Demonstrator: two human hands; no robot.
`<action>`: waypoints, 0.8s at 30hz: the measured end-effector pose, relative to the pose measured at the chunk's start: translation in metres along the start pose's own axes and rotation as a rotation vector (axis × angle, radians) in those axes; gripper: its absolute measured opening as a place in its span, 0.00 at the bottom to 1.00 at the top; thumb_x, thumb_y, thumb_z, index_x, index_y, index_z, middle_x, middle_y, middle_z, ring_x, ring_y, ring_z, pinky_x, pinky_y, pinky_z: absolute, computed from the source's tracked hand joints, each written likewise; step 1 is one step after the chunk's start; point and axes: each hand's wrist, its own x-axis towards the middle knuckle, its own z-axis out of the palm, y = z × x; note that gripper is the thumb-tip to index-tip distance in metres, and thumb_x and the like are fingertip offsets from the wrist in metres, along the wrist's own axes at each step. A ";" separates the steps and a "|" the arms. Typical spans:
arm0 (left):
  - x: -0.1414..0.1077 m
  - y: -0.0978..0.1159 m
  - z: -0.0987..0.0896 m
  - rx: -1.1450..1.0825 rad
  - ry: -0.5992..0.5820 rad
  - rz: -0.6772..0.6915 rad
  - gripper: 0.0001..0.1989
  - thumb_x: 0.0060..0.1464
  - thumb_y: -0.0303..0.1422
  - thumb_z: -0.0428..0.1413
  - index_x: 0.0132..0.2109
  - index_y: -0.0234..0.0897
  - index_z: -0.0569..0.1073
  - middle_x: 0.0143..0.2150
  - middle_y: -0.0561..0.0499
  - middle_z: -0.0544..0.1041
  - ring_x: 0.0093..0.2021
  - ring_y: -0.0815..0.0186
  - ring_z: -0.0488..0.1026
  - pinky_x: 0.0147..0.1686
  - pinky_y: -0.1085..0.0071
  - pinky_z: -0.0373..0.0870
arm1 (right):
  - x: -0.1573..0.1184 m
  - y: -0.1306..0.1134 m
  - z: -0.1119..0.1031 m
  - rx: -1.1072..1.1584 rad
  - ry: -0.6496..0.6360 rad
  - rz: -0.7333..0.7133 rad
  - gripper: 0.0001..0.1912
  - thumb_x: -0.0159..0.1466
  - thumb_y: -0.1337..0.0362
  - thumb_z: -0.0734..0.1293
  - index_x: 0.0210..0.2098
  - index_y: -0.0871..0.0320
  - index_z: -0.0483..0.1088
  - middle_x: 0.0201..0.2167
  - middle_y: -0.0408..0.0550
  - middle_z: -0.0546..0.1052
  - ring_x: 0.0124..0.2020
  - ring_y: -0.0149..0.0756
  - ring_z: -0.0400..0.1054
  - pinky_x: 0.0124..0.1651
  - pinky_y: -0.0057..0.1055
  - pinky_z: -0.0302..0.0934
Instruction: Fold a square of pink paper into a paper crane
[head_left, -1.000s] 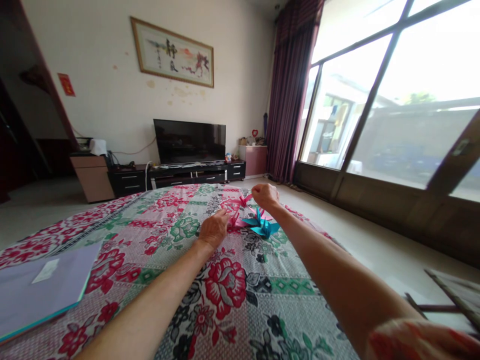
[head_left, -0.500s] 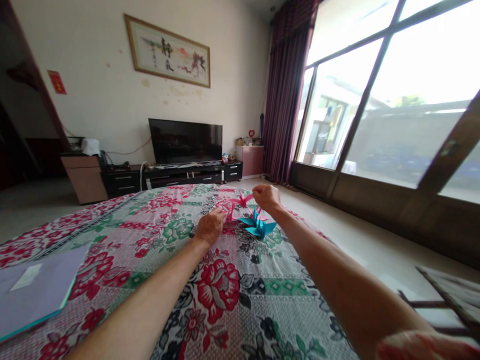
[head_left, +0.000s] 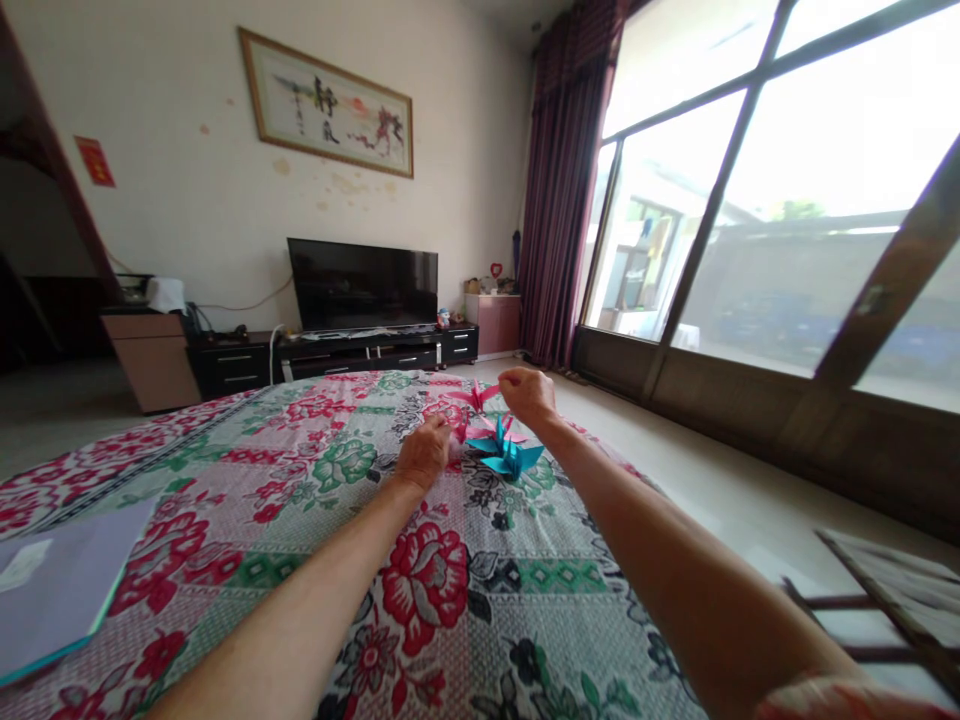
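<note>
Folded paper cranes stand on the flowered tablecloth (head_left: 427,580). A blue crane (head_left: 511,458) is nearest to me, with another blue one just behind it, and pink paper shows around them. My right hand (head_left: 527,392) is closed, its fingers pinching the wing of a pink crane (head_left: 478,397) at the back. To the left of the cranes, my left hand (head_left: 424,448) is closed, fingertips together at a pink piece beside it. What exactly the left fingers grip is too small to make out.
On the left of the table lies a purple folder (head_left: 67,585) with a blue edge. Past the table are a television (head_left: 364,285) on a low black cabinet (head_left: 409,357). A dark rack (head_left: 885,590) stands at the lower right.
The whole view has shifted slightly, moving the scene a little left. My right hand stays at the pink crane, whose wings now look more level. My left hand has barely moved.
</note>
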 end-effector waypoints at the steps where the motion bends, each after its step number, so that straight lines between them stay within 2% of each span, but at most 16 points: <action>1: 0.000 -0.001 0.003 -0.013 -0.001 0.008 0.13 0.57 0.25 0.44 0.42 0.37 0.73 0.45 0.48 0.71 0.44 0.67 0.69 0.45 0.73 0.66 | -0.001 -0.001 -0.001 0.013 0.003 0.005 0.14 0.54 0.61 0.60 0.34 0.51 0.76 0.33 0.43 0.79 0.37 0.34 0.71 0.41 0.25 0.60; 6: 0.000 -0.005 0.011 -0.026 -0.026 0.035 0.14 0.54 0.22 0.45 0.44 0.36 0.71 0.44 0.47 0.71 0.46 0.66 0.67 0.48 0.71 0.65 | -0.008 -0.009 -0.008 0.088 0.019 -0.004 0.13 0.54 0.62 0.60 0.34 0.53 0.76 0.30 0.43 0.79 0.36 0.33 0.71 0.40 0.23 0.60; 15: -0.006 -0.008 0.003 0.035 -0.014 -0.018 0.15 0.56 0.23 0.44 0.47 0.39 0.68 0.50 0.49 0.69 0.47 0.67 0.68 0.46 0.72 0.66 | -0.028 -0.016 -0.008 0.134 -0.007 -0.052 0.12 0.54 0.62 0.61 0.31 0.53 0.76 0.27 0.42 0.78 0.32 0.32 0.71 0.35 0.23 0.60; 20: -0.008 -0.016 0.007 0.009 -0.008 0.046 0.13 0.55 0.22 0.45 0.43 0.38 0.70 0.49 0.48 0.71 0.50 0.67 0.67 0.50 0.71 0.65 | -0.031 -0.014 -0.006 0.123 -0.023 -0.014 0.13 0.54 0.62 0.61 0.32 0.53 0.76 0.28 0.42 0.79 0.33 0.33 0.72 0.36 0.23 0.60; 24: -0.008 -0.019 0.011 0.009 -0.019 0.022 0.13 0.55 0.22 0.45 0.42 0.36 0.71 0.46 0.47 0.73 0.49 0.66 0.68 0.51 0.69 0.65 | -0.033 -0.014 -0.005 0.097 -0.017 -0.016 0.12 0.54 0.62 0.61 0.31 0.53 0.76 0.28 0.42 0.79 0.33 0.33 0.72 0.37 0.24 0.60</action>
